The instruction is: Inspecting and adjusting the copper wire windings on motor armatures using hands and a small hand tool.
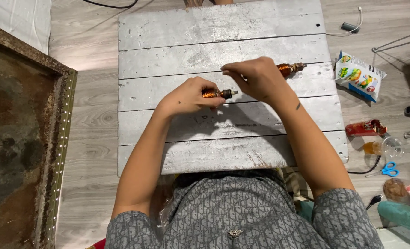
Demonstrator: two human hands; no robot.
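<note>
1. Head view: I see my left hand [186,97] clamped on a copper-wound coil [213,93], its metal shaft tip [232,93] poking out past the fingertips.
2. My right hand [255,77] hovers just above that tip, fingers pinched together; whether they hold anything, I cannot tell.
3. A second copper coil [289,69] lies just beyond the right knuckles on the grey plank board [223,41].

Two copper coils over the grey tabletop [223,41]

One coil [213,93] (metal-tipped, lying sideways) sits gripped in the left hand [189,97]; the other coil [289,69] pokes out behind the right hand [255,78].
</note>
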